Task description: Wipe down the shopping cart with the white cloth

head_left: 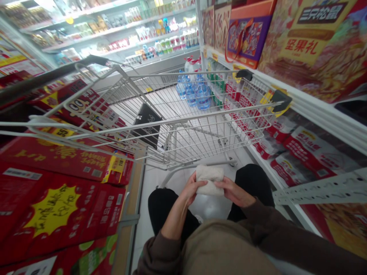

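Observation:
A folded whitish cloth (pixel 210 176) is held between my two hands, above my bent knees. My left hand (pixel 192 188) grips its left side, with the thumb laid over the front. On the right side, my right hand (pixel 231 188) pinches it, thumb on top and fingers behind. The fingers behind the cloth are partly hidden. Just beyond my hands stands a wire shopping cart (pixel 200 151), its basket showing no goods and a dark panel (pixel 147 122) fixed in it.
Red gift boxes (pixel 71 206) with yellow price signs line the left. Along the right, a shelf (pixel 308 103) carries snack boxes above and red-and-white wrapped packs (pixel 309 149) below. Large water bottles (pixel 197 91) stand on the floor past the cart. A lit refrigerated display (pixel 120 38) fills the back.

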Demonstrator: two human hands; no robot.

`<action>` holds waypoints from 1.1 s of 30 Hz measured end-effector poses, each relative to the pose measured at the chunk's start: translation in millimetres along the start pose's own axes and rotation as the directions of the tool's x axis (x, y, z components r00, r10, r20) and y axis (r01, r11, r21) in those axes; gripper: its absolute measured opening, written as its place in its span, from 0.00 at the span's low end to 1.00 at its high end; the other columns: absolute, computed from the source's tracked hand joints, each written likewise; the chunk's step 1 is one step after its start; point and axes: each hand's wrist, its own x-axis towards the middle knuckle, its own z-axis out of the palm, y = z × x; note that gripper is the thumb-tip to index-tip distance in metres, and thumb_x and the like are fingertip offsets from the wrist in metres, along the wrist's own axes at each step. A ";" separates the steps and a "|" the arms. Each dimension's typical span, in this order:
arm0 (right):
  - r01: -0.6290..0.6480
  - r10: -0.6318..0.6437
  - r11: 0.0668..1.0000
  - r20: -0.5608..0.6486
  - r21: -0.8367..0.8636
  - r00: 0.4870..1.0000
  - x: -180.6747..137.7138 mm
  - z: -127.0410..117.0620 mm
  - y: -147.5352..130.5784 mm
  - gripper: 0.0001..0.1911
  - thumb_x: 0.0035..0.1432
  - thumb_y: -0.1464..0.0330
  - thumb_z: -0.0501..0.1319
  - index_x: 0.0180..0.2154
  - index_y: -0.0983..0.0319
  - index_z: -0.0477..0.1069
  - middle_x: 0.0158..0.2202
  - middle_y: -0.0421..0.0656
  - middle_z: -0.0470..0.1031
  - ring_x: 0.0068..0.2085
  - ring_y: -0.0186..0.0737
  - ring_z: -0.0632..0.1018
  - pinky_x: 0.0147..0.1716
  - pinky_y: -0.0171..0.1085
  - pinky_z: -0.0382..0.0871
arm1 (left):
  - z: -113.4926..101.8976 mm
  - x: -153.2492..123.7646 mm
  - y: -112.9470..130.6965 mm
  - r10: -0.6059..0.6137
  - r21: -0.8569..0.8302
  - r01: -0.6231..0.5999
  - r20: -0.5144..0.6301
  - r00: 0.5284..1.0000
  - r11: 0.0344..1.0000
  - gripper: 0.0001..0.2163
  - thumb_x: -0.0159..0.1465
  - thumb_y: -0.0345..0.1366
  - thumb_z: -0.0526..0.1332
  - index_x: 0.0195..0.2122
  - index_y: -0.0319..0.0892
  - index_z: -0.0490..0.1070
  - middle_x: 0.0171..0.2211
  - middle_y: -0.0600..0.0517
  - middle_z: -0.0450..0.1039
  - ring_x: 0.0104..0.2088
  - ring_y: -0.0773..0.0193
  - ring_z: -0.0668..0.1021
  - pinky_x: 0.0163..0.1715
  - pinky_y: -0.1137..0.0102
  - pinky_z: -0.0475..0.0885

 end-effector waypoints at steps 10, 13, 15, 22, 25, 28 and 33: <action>0.074 -0.076 0.997 -0.107 -0.020 0.991 6.8 -4.1 12.2 0.30 0.51 0.59 0.73 0.55 0.55 0.73 0.48 0.43 0.81 0.37 0.39 0.79 0.26 0.34 0.72 | -2.9 -2.6 -3.7 0.091 -0.011 -0.091 0.029 0.995 0.996 0.34 0.44 0.43 0.82 0.52 0.39 0.78 0.49 0.41 0.82 0.48 0.50 0.81 0.48 0.64 0.72; 0.057 -0.064 0.997 -0.136 -0.059 0.989 6.2 -4.2 12.1 0.27 0.50 0.59 0.74 0.51 0.56 0.76 0.46 0.43 0.83 0.37 0.41 0.80 0.32 0.37 0.74 | -1.4 -2.6 -3.0 0.081 0.036 -0.081 -0.002 0.997 0.996 0.33 0.44 0.38 0.82 0.51 0.40 0.78 0.49 0.42 0.82 0.46 0.51 0.82 0.49 0.63 0.73; 0.094 -0.105 0.991 -0.118 -0.096 0.987 6.0 -4.5 13.1 0.30 0.46 0.61 0.76 0.51 0.57 0.76 0.49 0.44 0.82 0.44 0.44 0.81 0.44 0.42 0.76 | -0.5 0.3 -4.2 0.070 0.019 -0.070 -0.038 0.997 0.997 0.32 0.45 0.38 0.82 0.51 0.40 0.78 0.48 0.42 0.82 0.45 0.52 0.83 0.48 0.63 0.74; 0.222 -0.240 0.962 -0.103 -0.157 0.965 13.4 -11.2 22.6 0.31 0.43 0.68 0.76 0.51 0.56 0.76 0.52 0.43 0.82 0.52 0.48 0.80 0.56 0.47 0.72 | -2.7 7.6 -11.4 -0.015 -0.033 0.012 -0.070 0.997 0.999 0.28 0.45 0.40 0.81 0.47 0.38 0.79 0.41 0.43 0.83 0.38 0.56 0.83 0.42 0.67 0.73; 0.202 -0.224 0.971 -0.182 -0.128 0.957 16.4 -13.4 23.5 0.21 0.45 0.64 0.74 0.44 0.58 0.79 0.45 0.44 0.84 0.49 0.50 0.81 0.55 0.49 0.72 | -5.5 0.0 -4.5 0.009 -0.048 -0.004 0.094 0.996 0.999 0.32 0.49 0.37 0.80 0.55 0.44 0.77 0.52 0.43 0.81 0.47 0.55 0.82 0.48 0.66 0.73; 0.185 -0.201 0.978 -0.201 -0.093 0.959 16.2 -14.2 20.9 0.20 0.47 0.62 0.72 0.44 0.59 0.80 0.43 0.44 0.84 0.48 0.51 0.81 0.55 0.49 0.72 | -9.3 -5.2 3.4 0.049 -0.023 -0.046 0.206 0.977 0.999 0.35 0.48 0.33 0.80 0.59 0.48 0.76 0.58 0.45 0.76 0.52 0.56 0.79 0.51 0.68 0.72; 0.293 -0.345 0.872 -0.068 -0.393 0.936 17.5 -23.4 21.0 0.32 0.46 0.57 0.75 0.53 0.58 0.77 0.55 0.47 0.79 0.61 0.53 0.74 0.65 0.53 0.64 | -16.9 3.2 3.8 0.005 0.038 -0.009 0.094 0.996 0.999 0.36 0.49 0.37 0.80 0.60 0.47 0.74 0.42 0.49 0.79 0.32 0.67 0.76 0.28 0.74 0.67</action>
